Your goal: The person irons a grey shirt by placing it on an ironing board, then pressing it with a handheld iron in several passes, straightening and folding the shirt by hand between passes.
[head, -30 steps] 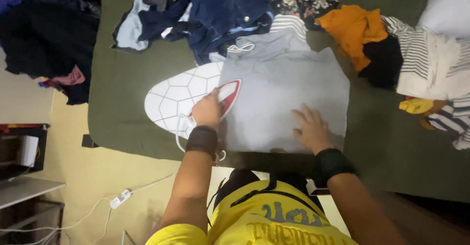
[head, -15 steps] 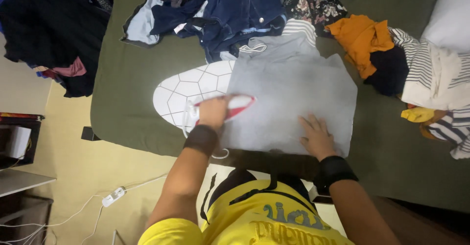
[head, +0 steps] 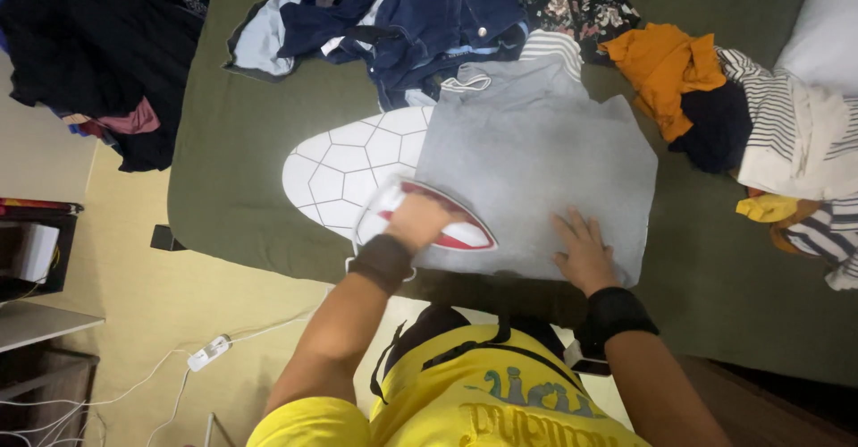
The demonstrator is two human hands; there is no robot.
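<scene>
One iron (head: 447,219), one grey garment (head: 536,179), two hands.

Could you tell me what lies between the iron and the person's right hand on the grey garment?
In the head view, only bare grey garment lies between the iron, held by the left hand, and the right hand pressed flat on it.

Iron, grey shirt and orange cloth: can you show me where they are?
iron (head: 460,230): head view, on its red and white body beside the left hand (head: 416,222).
grey shirt (head: 536,165): head view, on its flat middle.
orange cloth (head: 663,67): head view, on its crumpled middle.
</scene>
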